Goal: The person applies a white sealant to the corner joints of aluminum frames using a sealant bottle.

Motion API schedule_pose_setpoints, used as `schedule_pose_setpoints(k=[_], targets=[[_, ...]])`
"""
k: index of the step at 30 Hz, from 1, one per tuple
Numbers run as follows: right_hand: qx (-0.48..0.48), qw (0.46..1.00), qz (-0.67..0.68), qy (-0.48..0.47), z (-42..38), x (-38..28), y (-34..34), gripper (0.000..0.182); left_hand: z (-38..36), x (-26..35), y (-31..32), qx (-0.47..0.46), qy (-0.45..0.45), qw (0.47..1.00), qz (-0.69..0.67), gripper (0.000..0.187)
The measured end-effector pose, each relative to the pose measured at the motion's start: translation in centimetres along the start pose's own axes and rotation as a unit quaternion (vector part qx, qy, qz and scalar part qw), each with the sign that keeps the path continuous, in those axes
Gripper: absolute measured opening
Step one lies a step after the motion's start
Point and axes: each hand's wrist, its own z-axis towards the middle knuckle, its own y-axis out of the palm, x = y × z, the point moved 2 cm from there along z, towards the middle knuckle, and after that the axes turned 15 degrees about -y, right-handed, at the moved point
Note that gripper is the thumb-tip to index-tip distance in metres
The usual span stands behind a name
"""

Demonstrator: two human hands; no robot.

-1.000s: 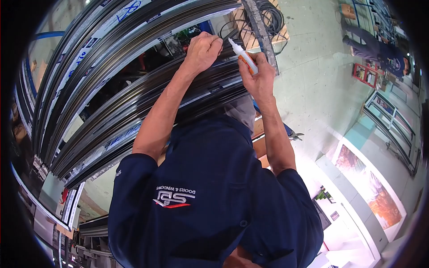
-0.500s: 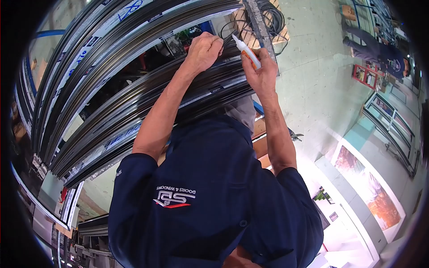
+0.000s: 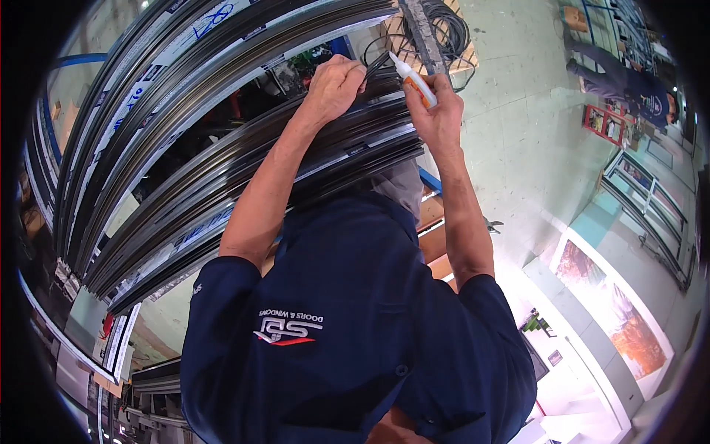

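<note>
My left hand (image 3: 336, 89) is closed, its fingers pinched on a thin black rubber strip (image 3: 379, 62) above the stacked profiles. My right hand (image 3: 438, 115) wraps around a small white glue bottle (image 3: 416, 83) with an orange label. The bottle's narrow nozzle points up and to the left, its tip close beside the black strip. Below both hands lie long dark metal profiles (image 3: 244, 159), some with white printed film.
A coil of black cord (image 3: 452, 37) lies on a wooden pallet (image 3: 467, 59) past a worn metal beam (image 3: 423, 37). Pliers (image 3: 493, 225) show beside my right forearm. At the far right, a person (image 3: 636, 92) is near a red frame (image 3: 605, 123).
My right hand and the glue bottle have shifted slightly up and to the right. My left hand has moved barely, keeping its pinch.
</note>
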Motion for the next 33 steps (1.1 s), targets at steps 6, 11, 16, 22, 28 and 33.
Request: schedule_pose_setpoints(k=[6,11,16,22,28,33], targets=[[-0.018,1.0,0.003,-0.015,-0.2,-0.5,-0.1,0.025,0.1,-0.1,0.1,0.022,0.018,1.0,-0.007,0.039],[-0.016,0.999,0.018,-0.026,-0.8,-1.2,-0.2,0.026,0.2,-0.2,0.2,0.029,0.021,0.999,-0.006,0.04],[0.093,0.985,0.123,0.08,-1.4,1.4,-0.9,0.033,-0.1,-0.2,0.1,0.006,0.044,0.999,0.031,0.03],[0.117,0.95,0.241,0.161,-2.5,4.5,-3.6,0.04,-1.3,0.5,0.7,0.106,0.145,0.98,0.084,0.022],[0.059,0.95,0.219,0.214,-3.4,7.6,-3.6,0.035,-2.7,2.2,0.8,0.099,0.21,0.952,0.198,0.027],[-0.032,0.958,0.146,0.244,-0.4,6.5,-4.1,0.035,-3.0,3.3,1.6,0.108,0.229,0.924,0.287,0.023]])
